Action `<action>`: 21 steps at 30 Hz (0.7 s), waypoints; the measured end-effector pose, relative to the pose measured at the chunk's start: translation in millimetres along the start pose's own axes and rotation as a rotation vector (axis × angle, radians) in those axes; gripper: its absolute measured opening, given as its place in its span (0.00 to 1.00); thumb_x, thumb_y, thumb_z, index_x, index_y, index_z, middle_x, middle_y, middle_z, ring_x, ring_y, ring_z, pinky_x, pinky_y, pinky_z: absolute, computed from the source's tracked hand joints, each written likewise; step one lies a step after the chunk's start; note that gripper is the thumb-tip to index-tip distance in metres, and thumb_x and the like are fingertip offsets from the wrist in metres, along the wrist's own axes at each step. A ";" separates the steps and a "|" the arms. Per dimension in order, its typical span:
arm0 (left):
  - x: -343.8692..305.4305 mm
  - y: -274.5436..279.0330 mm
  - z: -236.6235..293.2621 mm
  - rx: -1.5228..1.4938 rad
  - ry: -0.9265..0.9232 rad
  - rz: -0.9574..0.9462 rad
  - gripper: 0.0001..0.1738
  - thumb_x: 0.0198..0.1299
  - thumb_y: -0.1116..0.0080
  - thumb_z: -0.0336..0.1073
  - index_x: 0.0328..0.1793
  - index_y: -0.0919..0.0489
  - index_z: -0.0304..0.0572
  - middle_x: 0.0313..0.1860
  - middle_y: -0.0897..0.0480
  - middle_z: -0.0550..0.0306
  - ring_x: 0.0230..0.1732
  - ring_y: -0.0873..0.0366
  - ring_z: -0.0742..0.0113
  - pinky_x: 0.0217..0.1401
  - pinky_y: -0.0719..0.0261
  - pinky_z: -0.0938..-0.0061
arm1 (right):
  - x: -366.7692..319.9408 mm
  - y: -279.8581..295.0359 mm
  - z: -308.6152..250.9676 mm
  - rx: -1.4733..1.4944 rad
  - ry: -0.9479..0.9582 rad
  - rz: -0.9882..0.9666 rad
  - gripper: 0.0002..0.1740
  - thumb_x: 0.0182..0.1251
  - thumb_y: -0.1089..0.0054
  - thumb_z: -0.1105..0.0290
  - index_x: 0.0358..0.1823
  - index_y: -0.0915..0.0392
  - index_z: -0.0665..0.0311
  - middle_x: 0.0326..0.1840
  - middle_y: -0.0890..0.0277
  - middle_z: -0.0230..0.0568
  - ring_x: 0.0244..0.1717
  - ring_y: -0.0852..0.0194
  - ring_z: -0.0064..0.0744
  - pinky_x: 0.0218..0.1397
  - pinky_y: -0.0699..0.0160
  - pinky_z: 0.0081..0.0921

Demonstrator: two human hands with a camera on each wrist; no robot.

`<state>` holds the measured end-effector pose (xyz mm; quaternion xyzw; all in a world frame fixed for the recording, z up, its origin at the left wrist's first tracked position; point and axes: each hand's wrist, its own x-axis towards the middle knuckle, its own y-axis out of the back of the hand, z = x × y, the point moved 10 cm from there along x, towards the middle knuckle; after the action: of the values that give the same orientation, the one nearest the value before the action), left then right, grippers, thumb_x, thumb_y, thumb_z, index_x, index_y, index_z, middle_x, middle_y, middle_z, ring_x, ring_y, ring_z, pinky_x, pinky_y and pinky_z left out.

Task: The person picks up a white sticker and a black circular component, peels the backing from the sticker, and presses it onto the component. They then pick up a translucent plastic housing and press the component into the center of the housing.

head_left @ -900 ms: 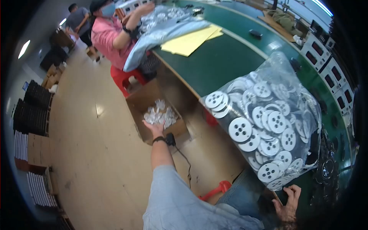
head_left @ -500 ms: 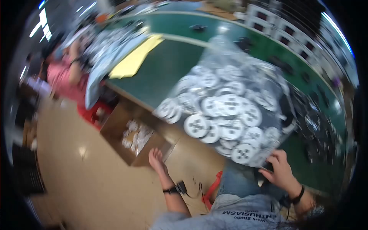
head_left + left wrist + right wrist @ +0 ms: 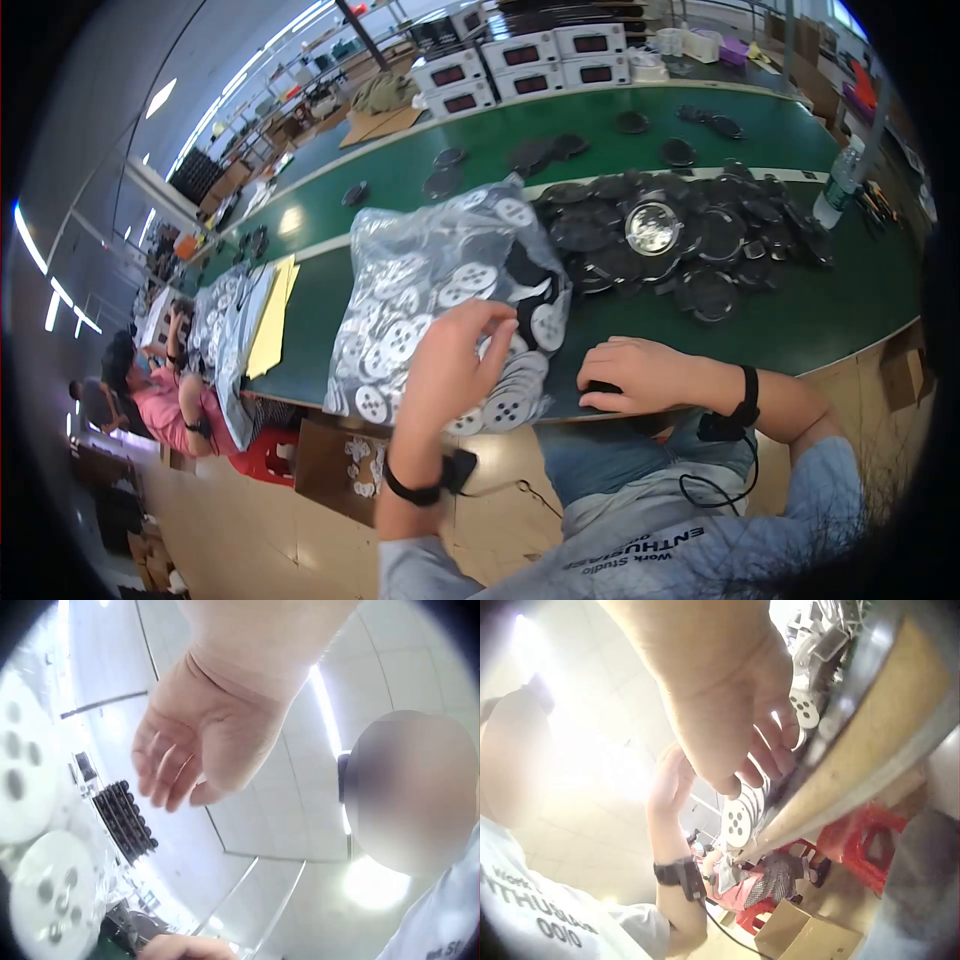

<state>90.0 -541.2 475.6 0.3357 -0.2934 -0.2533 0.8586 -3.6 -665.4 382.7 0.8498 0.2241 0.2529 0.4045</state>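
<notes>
In the head view a clear plastic bag (image 3: pixel 385 250) of white discs with dark holes (image 3: pixel 372 404) lies at the front of the green table. My left hand (image 3: pixel 452 365) is over the bag's lower middle, fingers bent; the left wrist view shows this hand (image 3: pixel 210 727) with loosely bent fingers and nothing in them. Right of the bag, my right hand (image 3: pixel 640 375) rests by the table's front edge, a small black thing (image 3: pixel 603 387) partly under its fingers. The right wrist view shows that hand (image 3: pixel 727 712) loosely bent beside some discs (image 3: pixel 739 821).
A heap of black round parts (image 3: pixel 705 240) covers the table right of the bag, with a bottle (image 3: pixel 838 185) beyond. Yellow sheets (image 3: pixel 272 318) lie left. A cardboard box (image 3: pixel 325 465) holding clear pieces stands on the floor, near a person in pink (image 3: pixel 170 410).
The view has turned toward the table. My left hand has come up from the floor box to above the bag. My right hand is now apart from the bag's corner.
</notes>
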 end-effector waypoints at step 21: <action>67.2 23.0 16.2 0.376 -0.010 0.175 0.07 0.55 0.35 0.27 0.40 0.15 0.34 0.30 0.14 0.45 0.26 0.16 0.55 0.31 0.20 0.70 | -63.2 119.2 71.0 0.345 -0.160 0.422 0.11 0.66 0.34 0.71 0.48 0.20 0.64 0.42 0.20 0.40 0.36 0.17 0.30 0.39 0.18 0.27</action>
<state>131.6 -575.7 524.5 0.4619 -0.3678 -0.1201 0.7981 12.0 -811.4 423.7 0.9513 0.0494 0.2217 0.2086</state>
